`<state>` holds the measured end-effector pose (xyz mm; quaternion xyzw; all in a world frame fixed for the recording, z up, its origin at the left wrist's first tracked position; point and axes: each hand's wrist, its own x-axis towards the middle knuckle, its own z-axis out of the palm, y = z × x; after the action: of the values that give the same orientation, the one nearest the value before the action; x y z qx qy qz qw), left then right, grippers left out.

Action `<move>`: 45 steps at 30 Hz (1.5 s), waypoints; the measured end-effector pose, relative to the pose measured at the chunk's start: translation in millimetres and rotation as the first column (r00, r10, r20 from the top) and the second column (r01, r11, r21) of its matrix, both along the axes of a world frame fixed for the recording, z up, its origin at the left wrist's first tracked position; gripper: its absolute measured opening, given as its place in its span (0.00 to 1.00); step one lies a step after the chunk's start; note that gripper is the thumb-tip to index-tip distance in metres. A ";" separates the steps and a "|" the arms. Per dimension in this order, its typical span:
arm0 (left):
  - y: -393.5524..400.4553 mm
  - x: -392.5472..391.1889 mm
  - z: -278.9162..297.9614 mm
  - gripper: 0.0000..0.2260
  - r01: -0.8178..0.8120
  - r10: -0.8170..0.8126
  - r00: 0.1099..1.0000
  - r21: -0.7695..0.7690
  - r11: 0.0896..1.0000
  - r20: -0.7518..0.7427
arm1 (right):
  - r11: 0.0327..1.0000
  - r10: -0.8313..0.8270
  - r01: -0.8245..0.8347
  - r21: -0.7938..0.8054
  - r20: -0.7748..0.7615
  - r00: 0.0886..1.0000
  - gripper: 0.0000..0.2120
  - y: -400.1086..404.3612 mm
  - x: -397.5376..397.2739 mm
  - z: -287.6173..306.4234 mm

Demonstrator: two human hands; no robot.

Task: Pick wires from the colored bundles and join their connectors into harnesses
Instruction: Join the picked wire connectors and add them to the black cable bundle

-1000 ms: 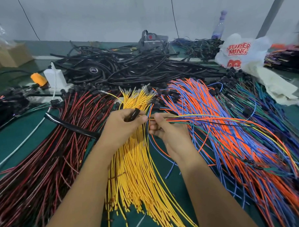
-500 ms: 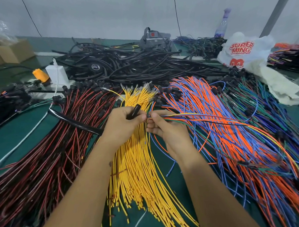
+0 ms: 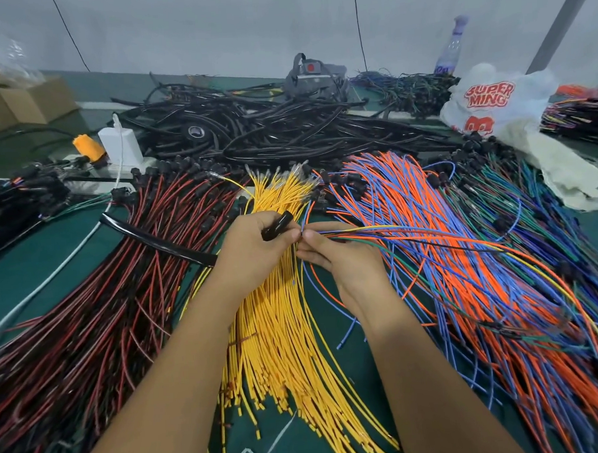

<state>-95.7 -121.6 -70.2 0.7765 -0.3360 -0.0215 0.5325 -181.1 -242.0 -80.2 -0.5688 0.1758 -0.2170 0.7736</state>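
Green matting (image 3: pixel 35 268) is covering the workbench in the head view, with a pale grey wall running behind it. Lying across the mat from the person's left to right are a fanned bundle of red and black wires (image 3: pixel 99 303), a bundle of yellow wires (image 3: pixel 288 329), a bundle of orange and blue wires (image 3: pixel 445 240) and a bundle of green, blue and purple wires (image 3: pixel 544 215). A heap of black sheathed cables (image 3: pixel 269 128) is lying behind them.

The left hand (image 3: pixel 254 249) is hovering over the yellow bundle, its fingers curled round a glossy black sleeve tube (image 3: pixel 277 224), whose long tail is trailing leftward over the red and black wires. The right hand (image 3: pixel 340 262) is touching the left at the fingertips, thumb and fingers pinching the gathered ends of a mixed group of picked wires (image 3: pixel 411 235) in yellow, blue, orange, green and black. These wires are arching away to the right above the orange and blue bundle. Whether their ends are inside the tube mouth cannot be told.

Further back, a white plastic bag with red lettering (image 3: pixel 491 101), a white plug adapter (image 3: pixel 121 145), an orange cylindrical cap (image 3: pixel 88 146) and a brown cardboard box (image 3: pixel 21 105) are resting.
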 end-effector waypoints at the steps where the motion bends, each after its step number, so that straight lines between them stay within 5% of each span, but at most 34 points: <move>1: -0.2 -0.3 0.3 0.09 0.000 0.000 1.000 -0.008 1.000 0.003 | 1.000 -0.013 0.013 -0.012 0.001 1.000 0.03 0.3 -0.3 -0.4; 6: -0.7 -0.8 1.3 0.04 0.002 -0.005 0.999 -0.067 0.998 -0.041 | 0.999 -0.039 0.040 -0.036 0.016 0.999 0.04 0.6 -0.7 -0.4; 10: -0.1 -0.2 -5.1 0.07 -0.095 0.091 0.994 0.077 0.993 0.054 | 0.997 -0.078 0.076 0.021 0.093 0.993 0.06 -0.9 1.0 -0.2; 16: 4.2 7.5 -5.7 0.09 -0.233 0.108 0.860 0.196 0.952 0.499 | 0.995 -0.082 0.077 0.057 0.105 0.991 0.05 -2.4 0.6 -0.9; 18: 5.0 8.3 -6.1 0.07 -0.225 0.047 0.842 0.270 0.936 0.538 | 0.995 -0.078 0.070 0.069 0.111 0.991 0.06 -3.0 0.3 -0.5; 27: 2.4 6.9 -11.4 0.06 -0.053 -0.084 0.904 0.306 0.951 0.418 | 0.992 -0.089 0.073 0.107 0.156 0.984 0.07 -4.5 0.5 0.5; 39: 1.4 5.4 -12.1 0.08 0.104 -0.145 0.952 0.159 0.982 0.270 | 0.988 -0.082 0.056 0.145 0.181 0.980 0.08 -4.9 3.2 -1.4; 45: -0.3 8.5 -14.1 0.08 0.065 -0.104 0.952 0.142 0.988 0.289 | 0.992 -0.129 0.129 0.007 0.117 0.985 0.07 -3.6 6.9 -1.6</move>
<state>-87.2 -121.9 -84.2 0.7891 -0.4428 0.0500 0.4228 -174.2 -245.6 -81.9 -0.5429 0.1663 -0.2998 0.7667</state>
